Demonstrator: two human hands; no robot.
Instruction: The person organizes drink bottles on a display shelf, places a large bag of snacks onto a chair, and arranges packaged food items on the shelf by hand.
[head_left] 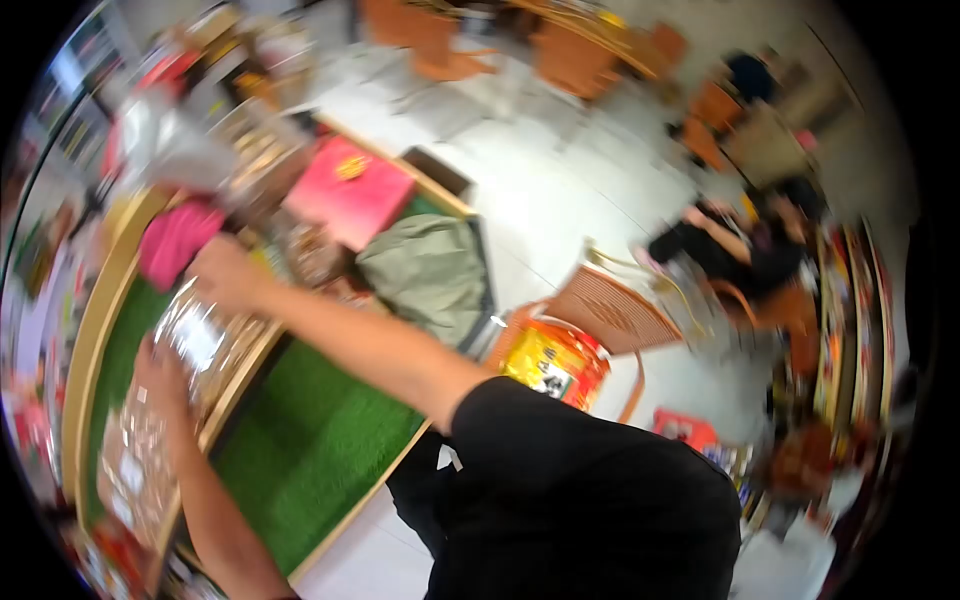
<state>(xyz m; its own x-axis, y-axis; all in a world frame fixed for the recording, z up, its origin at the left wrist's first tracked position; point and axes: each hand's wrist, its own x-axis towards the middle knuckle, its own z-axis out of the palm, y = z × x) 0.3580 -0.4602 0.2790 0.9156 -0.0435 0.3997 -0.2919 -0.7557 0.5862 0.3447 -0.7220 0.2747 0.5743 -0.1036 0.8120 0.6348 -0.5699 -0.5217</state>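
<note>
A clear, shiny plastic package (205, 335) with brownish contents lies along the raised ledge of a green-lined stand. My right hand (228, 275) is closed at its far end, beside a bright pink cloth-like item (178, 240). My left hand (162, 375) curls against the package's near side, fingers bent and partly blurred. Below that hand lies another clear plastic package (135, 470), also brownish inside. Glare and motion blur hide what exactly the packages contain.
Green matting (310, 425) covers the lower shelf. A pink-red box (350, 190) and a grey-green cloth (428, 270) rest farther along. An orange chair (610, 305) holds yellow and red packets (555, 360). A seated person (750, 240) is at the right.
</note>
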